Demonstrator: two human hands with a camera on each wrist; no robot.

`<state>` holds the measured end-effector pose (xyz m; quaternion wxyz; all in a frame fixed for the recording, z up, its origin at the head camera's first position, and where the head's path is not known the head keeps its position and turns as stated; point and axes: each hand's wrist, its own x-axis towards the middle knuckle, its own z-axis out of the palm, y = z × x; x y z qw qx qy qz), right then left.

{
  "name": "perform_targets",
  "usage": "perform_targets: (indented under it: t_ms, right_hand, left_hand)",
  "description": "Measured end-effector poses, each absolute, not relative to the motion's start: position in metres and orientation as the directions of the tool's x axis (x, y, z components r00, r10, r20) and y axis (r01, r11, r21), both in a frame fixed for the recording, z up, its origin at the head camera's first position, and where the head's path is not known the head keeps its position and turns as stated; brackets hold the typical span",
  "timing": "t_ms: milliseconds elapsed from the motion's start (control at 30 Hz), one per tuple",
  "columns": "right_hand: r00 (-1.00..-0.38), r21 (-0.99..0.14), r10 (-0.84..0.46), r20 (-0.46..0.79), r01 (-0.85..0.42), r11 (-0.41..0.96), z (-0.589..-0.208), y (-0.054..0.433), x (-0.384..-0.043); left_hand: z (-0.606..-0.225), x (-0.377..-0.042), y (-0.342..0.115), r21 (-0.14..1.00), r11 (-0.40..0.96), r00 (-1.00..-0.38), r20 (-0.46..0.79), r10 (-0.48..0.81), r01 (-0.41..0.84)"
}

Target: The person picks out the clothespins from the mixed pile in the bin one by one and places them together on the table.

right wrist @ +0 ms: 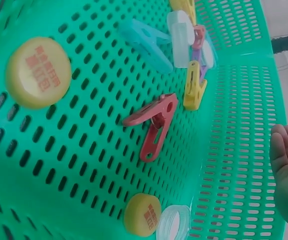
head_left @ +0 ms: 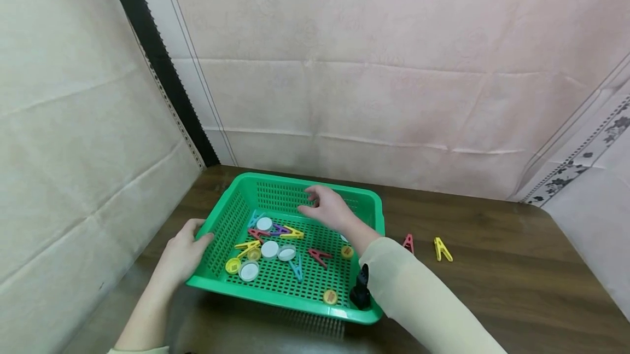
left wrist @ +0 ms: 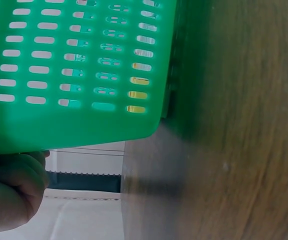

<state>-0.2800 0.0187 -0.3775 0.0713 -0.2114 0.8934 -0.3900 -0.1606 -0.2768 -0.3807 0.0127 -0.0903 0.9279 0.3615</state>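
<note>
A green plastic basket [head_left: 231, 291] with slotted sides stands on the wooden table. My left hand [head_left: 183, 253] grips its left rim, thumb on top; in the left wrist view the fingers [left wrist: 26, 182] curl at the rim. Over the far part of the basket, my right hand [head_left: 327, 209] hovers with loosely bent fingers and nothing in them. Inside lie several clothespins, among them a red clothespin [right wrist: 156, 122], a blue clothespin [head_left: 297, 269] and a yellow clothespin [head_left: 292, 232]. Several bottle caps lie there too, including a white cap [head_left: 249, 271] and a yellow printed cap [right wrist: 39, 72].
On the table right of the basket lie a yellow clothespin [head_left: 442, 249] and a red clothespin [head_left: 408, 243], partly behind my right sleeve. A pale cloth wall [head_left: 344, 97] rises behind the table, and another cloth [head_left: 74, 179] hangs at the left.
</note>
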Motion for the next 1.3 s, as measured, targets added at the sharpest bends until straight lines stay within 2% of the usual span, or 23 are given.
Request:
perform_targets:
  t_ms: [333,500,667,867,1300]
  right_hand:
    - [-0.88,-0.676,-0.474,0.013,-0.357,0.645,-0.382,0.001,-0.292]
    - [-0.854,-0.631,-0.513,-0.079,-0.356,0.689,-0.385,0.0,-0.297]
    - [-0.811,-0.634,-0.563,-0.157,-0.355,0.687,-0.389,0.001,-0.297]
    - [-0.777,-0.653,-0.606,-0.169,-0.372,0.659,-0.392,-0.001,-0.297]
    - [-0.713,-0.57,-0.666,-0.22,-0.46,0.681,-0.408,-0.017,-0.302]
  left_hand:
    - [-0.378,-0.159,-0.277,0.663,0.728,-0.984,-0.092,-0.152,-0.175]
    - [-0.377,-0.159,-0.276,0.668,0.722,-0.982,-0.094,-0.161,-0.182]
    - [-0.378,-0.157,-0.275,0.668,0.723,-0.983,-0.087,-0.16,-0.177]
    - [-0.378,-0.157,-0.273,0.665,0.726,-0.983,-0.075,-0.17,-0.176]
    - [-0.379,-0.158,-0.272,0.668,0.719,-0.978,-0.078,-0.192,-0.194]
